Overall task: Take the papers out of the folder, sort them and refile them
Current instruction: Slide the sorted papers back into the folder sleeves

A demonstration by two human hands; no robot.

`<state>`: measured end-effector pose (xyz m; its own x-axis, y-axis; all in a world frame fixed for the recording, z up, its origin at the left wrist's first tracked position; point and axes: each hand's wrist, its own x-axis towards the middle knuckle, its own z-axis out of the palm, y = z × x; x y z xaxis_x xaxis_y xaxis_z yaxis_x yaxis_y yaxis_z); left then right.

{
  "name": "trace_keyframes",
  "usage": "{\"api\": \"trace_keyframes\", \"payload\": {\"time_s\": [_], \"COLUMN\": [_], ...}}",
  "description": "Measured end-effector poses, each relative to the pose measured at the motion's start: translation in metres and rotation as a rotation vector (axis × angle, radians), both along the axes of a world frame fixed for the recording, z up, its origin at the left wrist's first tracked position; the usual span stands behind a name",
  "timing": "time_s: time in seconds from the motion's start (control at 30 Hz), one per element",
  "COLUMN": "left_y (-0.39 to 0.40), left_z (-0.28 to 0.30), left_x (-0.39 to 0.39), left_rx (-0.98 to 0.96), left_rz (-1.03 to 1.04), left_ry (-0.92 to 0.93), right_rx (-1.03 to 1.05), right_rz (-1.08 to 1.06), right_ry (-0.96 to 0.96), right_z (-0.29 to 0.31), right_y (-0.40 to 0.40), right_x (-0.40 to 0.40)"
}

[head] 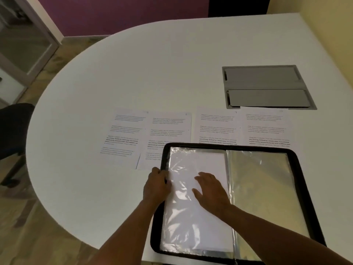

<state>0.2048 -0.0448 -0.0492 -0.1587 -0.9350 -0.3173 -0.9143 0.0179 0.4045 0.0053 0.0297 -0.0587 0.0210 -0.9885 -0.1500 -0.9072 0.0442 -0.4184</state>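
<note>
Right hand [210,190] lies flat, fingers spread, on a blank sheet [198,217] in the open folder [301,165] at the table's [133,73] near edge, while left hand [157,185] grips the sleeve's outer edge; steady pressure should ease the sheet out uncreased.

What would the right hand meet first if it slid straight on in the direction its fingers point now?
The right hand lies flat on the left plastic sleeve, fingers pointing up-left. Going on, it would probably cross the sleeve, reach the folder's black rim, then the second printed sheet from the left.
</note>
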Motion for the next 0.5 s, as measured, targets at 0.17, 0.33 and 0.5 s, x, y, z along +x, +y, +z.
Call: {"api": "trace_keyframes", "payload": {"time_s": [0.17, 0.33, 0.5], "left_y": [-0.046, -0.095, -0.126], "left_z": [0.006, 0.009, -0.004], "left_x": [0.060, 0.126, 0.170], "left_rx": [-0.098, -0.130, -0.121], "left_rz": [0.343, 0.518, 0.633], "left_ry": [0.164, 0.147, 0.099], "right_rx": [-0.031, 0.150, 0.185], "right_rz": [0.021, 0.287, 0.379], "right_ry": [-0.237, -0.205, -0.163], "right_z": [0.017, 0.024, 0.019], "right_y": [-0.050, -0.106, -0.155], "right_x": [0.057, 0.119, 0.159]}}
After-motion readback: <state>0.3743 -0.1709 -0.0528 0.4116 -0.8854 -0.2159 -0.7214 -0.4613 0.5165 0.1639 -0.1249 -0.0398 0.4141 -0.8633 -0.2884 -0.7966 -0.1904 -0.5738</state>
